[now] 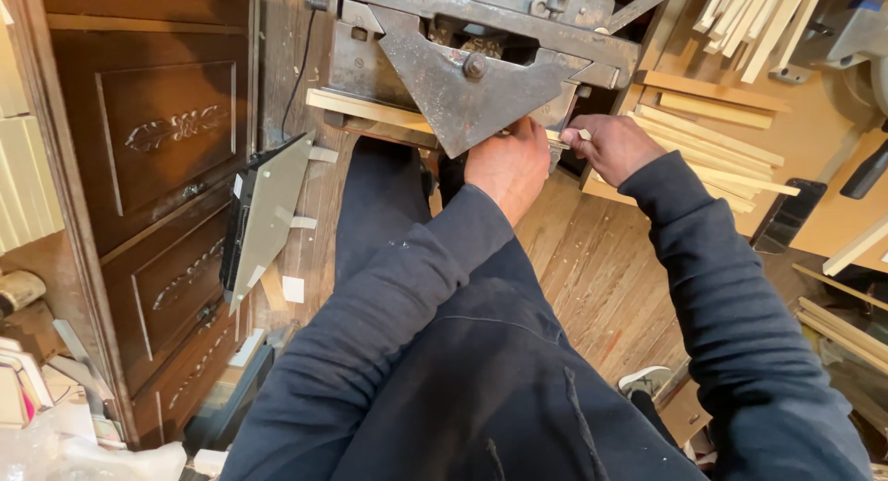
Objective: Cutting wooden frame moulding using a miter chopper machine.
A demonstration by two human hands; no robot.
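Wooden strip [388,114]: a long, pale, narrow piece lying crosswise on the bed of a grey metal machine [462,46], running from the machine's left edge under a triangular steel guard plate [462,92] and out toward the right. Left hand [507,166]: knuckles up, fingers curled down onto the strip just below the tip of the guard plate, closed on it. Right hand [612,146]: just beside the left, not touching it, thumb and fingers pinched on the strip's right end at the machine's right edge. Both arms wear dark blue sleeves and extend from the lower frame; the person's dark trousers fill the centre foreground. Surroundings: a stack of similar pale wooden slats [712,139] lies on a board to the right of the machine, with more slats [749,14] leaning at the upper right. A dark carved wooden cabinet [157,185] stands to the left, with a flat, pointed metal-faced part [264,217] leaning against it. The floor [601,287] is wooden plank. A shoe tip [646,381] shows beneath the right arm. Whether the machine is running cannot be told.
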